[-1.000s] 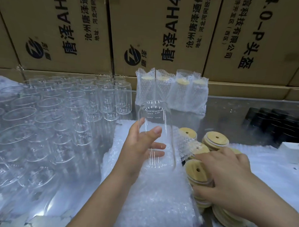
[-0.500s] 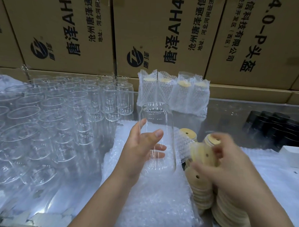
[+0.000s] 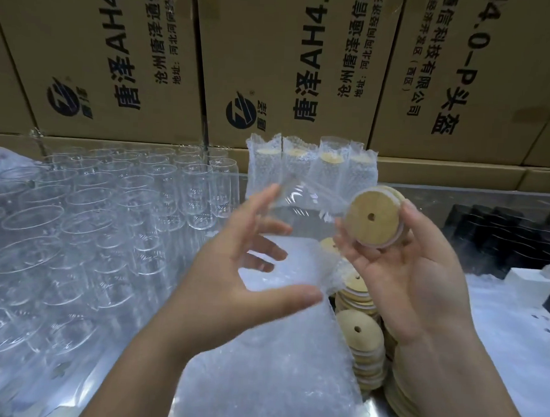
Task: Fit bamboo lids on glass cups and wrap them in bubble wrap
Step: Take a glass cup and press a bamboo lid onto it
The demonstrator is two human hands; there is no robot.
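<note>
Glass cups (image 3: pixel 93 216), unlidded, crowd the left: most work remains. Left hand (image 3: pixel 232 301) grips one tilted cup (image 3: pixel 302 209) in mid-air above the bubble wrap (image 3: pixel 275 381), four wrapped cups (image 3: pixel 313 175) standing finished behind; right hand (image 3: pixel 409 277) pinches a bamboo lid (image 3: pixel 372 220) at the cup's mouth, apparently unseated.
</note>
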